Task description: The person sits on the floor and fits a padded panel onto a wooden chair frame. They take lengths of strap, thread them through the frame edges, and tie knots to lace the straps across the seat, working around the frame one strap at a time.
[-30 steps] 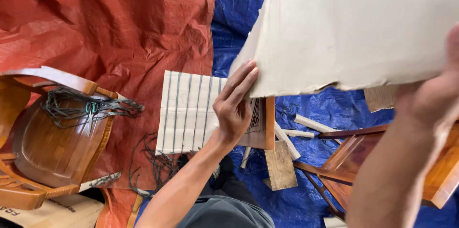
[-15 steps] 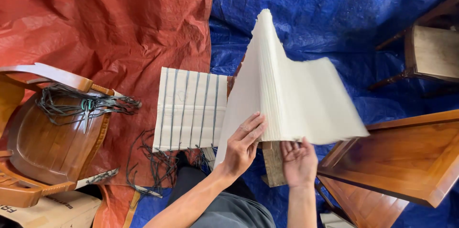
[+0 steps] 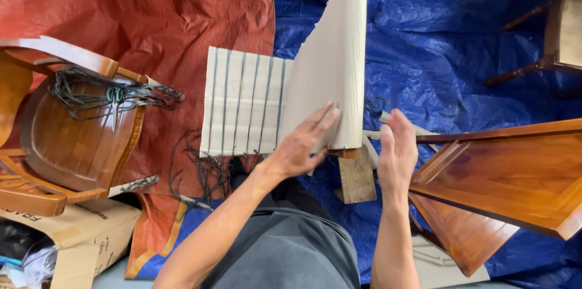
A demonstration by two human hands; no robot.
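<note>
We note left hand (image 3: 301,146) flat, fingers extended, pressing cream fabric panel (image 3: 330,65) standing upright over striped slat panel (image 3: 242,102). Right hand (image 3: 397,152) released, fingers straight, just beside panel edge, possibly apart.

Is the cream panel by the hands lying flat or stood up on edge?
Stood on edge. The cream panel rises steeply from the striped slatted panel, which lies flat; the left hand presses its face, the right hand is just beside it.

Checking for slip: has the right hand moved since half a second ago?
Yes. The right hand moved off the cream panel, rightward, away from the striped panel.
</note>
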